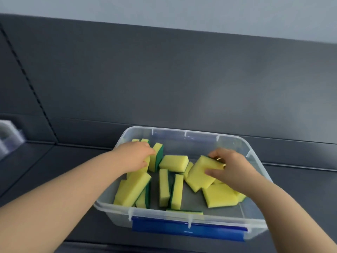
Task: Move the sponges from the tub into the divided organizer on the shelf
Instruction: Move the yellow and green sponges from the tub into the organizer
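Observation:
A clear plastic tub with a blue front latch stands on the dark shelf and holds several yellow sponges with green scrub backs. Both my hands are inside it. My left hand curls its fingers round an upright sponge at the tub's back left, beside another upright sponge. My right hand pinches a flat yellow sponge at the right, thumb on its top face and fingers over its far edge. A clear organizer shows partly at the far left edge.
The dark grey shelf surface runs left and right of the tub, with a dark back panel behind it. More sponges lie loose across the tub floor, some on edge, some flat.

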A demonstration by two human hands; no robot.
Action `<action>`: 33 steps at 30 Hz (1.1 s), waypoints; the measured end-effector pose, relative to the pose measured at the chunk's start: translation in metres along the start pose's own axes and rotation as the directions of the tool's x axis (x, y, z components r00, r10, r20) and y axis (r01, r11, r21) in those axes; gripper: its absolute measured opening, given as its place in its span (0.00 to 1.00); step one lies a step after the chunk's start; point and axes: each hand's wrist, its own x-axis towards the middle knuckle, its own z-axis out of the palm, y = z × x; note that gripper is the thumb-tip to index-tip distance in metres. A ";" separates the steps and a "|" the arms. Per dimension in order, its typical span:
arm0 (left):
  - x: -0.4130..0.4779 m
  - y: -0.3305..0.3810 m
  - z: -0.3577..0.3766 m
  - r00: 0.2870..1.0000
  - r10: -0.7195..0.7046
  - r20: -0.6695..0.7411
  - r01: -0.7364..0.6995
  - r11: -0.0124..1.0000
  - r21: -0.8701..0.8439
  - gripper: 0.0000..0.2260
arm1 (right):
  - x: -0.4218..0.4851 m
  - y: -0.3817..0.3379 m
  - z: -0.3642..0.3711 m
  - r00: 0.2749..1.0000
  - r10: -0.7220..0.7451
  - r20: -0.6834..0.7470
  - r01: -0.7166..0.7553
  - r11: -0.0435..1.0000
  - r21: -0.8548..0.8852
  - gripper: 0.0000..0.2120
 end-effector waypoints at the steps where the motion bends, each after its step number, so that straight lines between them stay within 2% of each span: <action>1: 0.002 0.002 0.000 1.000 -0.001 0.022 0.000 1.000 0.012 0.21 | -0.006 0.001 -0.002 0.999 0.011 -0.044 -0.008 0.998 0.059 0.17; 4: 0.006 0.007 -0.002 0.999 0.002 0.040 -0.002 1.000 0.020 0.23 | -0.021 0.002 0.000 0.989 0.045 -0.140 -0.019 0.983 0.183 0.16; 6: 0.006 0.012 -0.010 1.000 0.014 -0.002 -0.014 1.000 0.001 0.23 | -0.029 0.004 0.004 0.982 0.058 -0.180 -0.017 0.975 0.221 0.16; 10: -0.009 0.031 -0.035 0.976 0.038 -0.213 -0.061 0.993 -0.105 0.23 | -0.034 0.006 0.009 0.959 0.092 -0.267 -0.016 0.961 0.275 0.16; 13: -0.028 0.044 -0.045 0.917 0.060 -0.394 -0.142 0.973 -0.181 0.23 | -0.036 0.003 0.013 0.932 0.101 -0.347 0.030 0.935 0.353 0.15; 15: -0.040 0.053 -0.046 0.885 0.052 -0.464 -0.186 0.951 -0.248 0.23 | -0.038 -0.001 0.018 0.916 0.109 -0.386 0.079 0.895 0.440 0.14; 17: -0.048 0.061 -0.045 0.868 0.020 -0.497 -0.206 0.924 -0.322 0.23 | -0.040 -0.007 0.025 0.906 0.118 -0.406 0.117 0.852 0.510 0.14; 21: -0.060 0.065 -0.037 0.824 -0.068 -0.562 -0.177 0.912 -0.370 0.23 | -0.042 -0.022 0.037 0.892 0.074 -0.447 0.187 0.839 0.512 0.18; 26: -0.097 0.042 -0.028 0.791 -0.172 -0.588 -0.123 0.896 -0.428 0.22 | -0.048 -0.055 0.049 0.907 0.047 -0.420 0.220 0.795 0.565 0.15; 33: -0.205 -0.042 -0.014 0.628 -0.310 -0.714 -0.060 0.896 -0.441 0.18 | -0.072 -0.159 0.086 0.888 -0.007 -0.461 0.330 0.706 0.626 0.18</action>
